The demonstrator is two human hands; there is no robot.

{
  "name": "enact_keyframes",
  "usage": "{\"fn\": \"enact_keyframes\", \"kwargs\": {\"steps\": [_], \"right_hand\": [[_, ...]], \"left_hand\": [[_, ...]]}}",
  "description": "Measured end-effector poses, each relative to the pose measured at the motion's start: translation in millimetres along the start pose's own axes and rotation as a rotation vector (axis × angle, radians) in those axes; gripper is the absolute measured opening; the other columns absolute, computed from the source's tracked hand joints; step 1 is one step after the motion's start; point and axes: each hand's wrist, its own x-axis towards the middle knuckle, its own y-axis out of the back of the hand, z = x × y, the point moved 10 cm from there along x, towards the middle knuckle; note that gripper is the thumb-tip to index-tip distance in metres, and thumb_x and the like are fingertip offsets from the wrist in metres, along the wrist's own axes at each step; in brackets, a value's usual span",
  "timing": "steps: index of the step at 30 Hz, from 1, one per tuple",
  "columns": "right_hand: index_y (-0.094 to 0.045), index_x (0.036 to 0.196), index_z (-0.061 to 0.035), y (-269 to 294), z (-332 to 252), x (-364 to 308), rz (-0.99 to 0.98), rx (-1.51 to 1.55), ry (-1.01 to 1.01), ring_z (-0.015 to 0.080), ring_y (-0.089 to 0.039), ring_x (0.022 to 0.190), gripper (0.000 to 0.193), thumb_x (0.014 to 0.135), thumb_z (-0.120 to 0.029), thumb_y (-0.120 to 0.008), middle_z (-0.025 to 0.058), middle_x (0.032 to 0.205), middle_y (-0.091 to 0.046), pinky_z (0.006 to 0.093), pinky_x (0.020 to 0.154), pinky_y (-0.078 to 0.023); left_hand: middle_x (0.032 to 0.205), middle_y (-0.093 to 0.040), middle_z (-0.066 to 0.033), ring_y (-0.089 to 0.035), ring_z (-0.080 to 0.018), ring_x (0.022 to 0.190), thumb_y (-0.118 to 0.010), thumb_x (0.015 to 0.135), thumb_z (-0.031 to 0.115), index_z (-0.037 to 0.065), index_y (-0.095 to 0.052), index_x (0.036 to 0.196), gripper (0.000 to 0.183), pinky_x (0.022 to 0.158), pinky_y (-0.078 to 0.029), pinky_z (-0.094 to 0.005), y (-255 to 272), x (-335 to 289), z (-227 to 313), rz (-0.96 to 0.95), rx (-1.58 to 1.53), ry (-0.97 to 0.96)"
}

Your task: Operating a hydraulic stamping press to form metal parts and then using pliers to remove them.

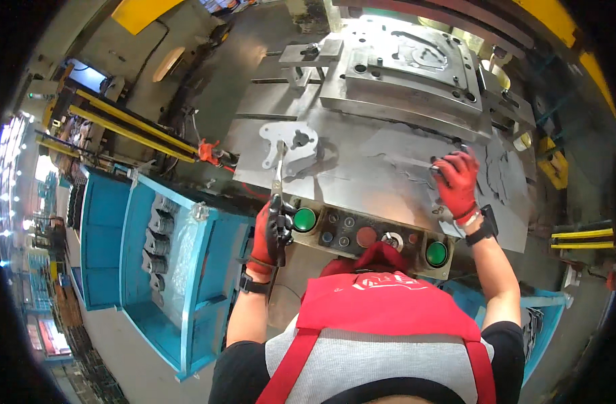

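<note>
My left hand (271,232), in a red glove with a black palm, is closed around a long slim metal tool that looks like tongs (278,176). The tool's far end meets a flat grey stamped metal plate (295,156) with lobed edges and a cut-out, at the left of the steel press table (362,176). Whether the plate is lifted or lies on the table, I cannot tell. My right hand (458,185), gloved in red, is over the table's right side with its fingers curled. Dark bits show at its fingertips; what it holds, if anything, is unclear.
A thick steel die block (402,101) stands at the back of the table, with a clamp (311,52) at its left. Along the front edge runs a control panel (348,232) with two green buttons. A blue bin (203,269) with stacked metal parts is at left.
</note>
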Motion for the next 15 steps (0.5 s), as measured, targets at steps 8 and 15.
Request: {"fn": "enact_keyframes", "kwargs": {"steps": [8,15], "right_hand": [[-0.063,0.098,-0.0041,63,103,0,0.259,0.588,-0.683,0.0085,-0.054,0.074,0.019,0.079,-0.004,-0.059,0.0002,0.087,-0.063,0.0228,0.071,-0.043],[-0.063,0.101,-0.0021,67,150,54,0.275,0.869,-0.815,0.0082,-0.055,0.077,0.024,0.082,-0.015,-0.060,-0.0008,0.087,-0.063,0.0229,0.073,-0.043]], "left_hand": [[0.055,-0.050,-0.0018,-0.044,-0.0096,0.038,-0.048,0.089,0.036,0.004,-0.056,0.080,0.034,0.034,-0.036,-0.0221,20,31,-49,-0.031,-0.140,0.071],[0.055,-0.049,0.0019,-0.043,-0.0075,0.040,-0.049,0.090,0.026,0.006,-0.054,0.083,0.022,0.035,-0.034,-0.0209,16,34,-44,-0.016,-0.294,0.056]]}}
